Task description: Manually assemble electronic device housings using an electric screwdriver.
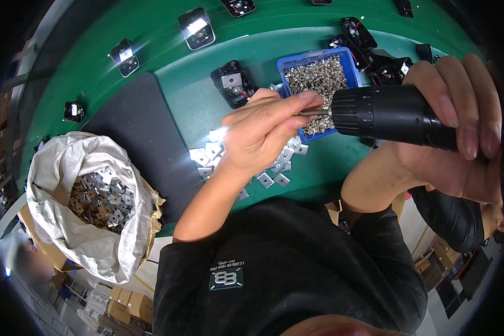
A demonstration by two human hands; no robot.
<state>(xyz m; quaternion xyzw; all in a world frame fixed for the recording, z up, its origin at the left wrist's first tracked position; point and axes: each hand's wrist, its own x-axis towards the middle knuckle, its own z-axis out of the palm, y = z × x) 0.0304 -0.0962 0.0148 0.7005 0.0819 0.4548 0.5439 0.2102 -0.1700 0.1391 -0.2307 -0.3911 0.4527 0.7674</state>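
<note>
Head view: the green table's [313, 173] near edge ran by the dark shirt [297, 252], on the near side of the left hand [257, 131] and right hand [465, 106]; some room showed between the hands there. Tighter ahead: a blue bin [351, 61] of screws [319, 73] sat behind the bit [315, 112], a black housing [227, 92] just past the left knuckles. Metal plates [266, 179] lay around the left wrist; dark mat [145, 129], then white sack [95, 255], farther left. Right hand wrapped around a black power driver [386, 115], bit pointing left. Left thumb and fingers pinched narrow at the bit's tip; couldn't tell whether a screw was in there.
</note>
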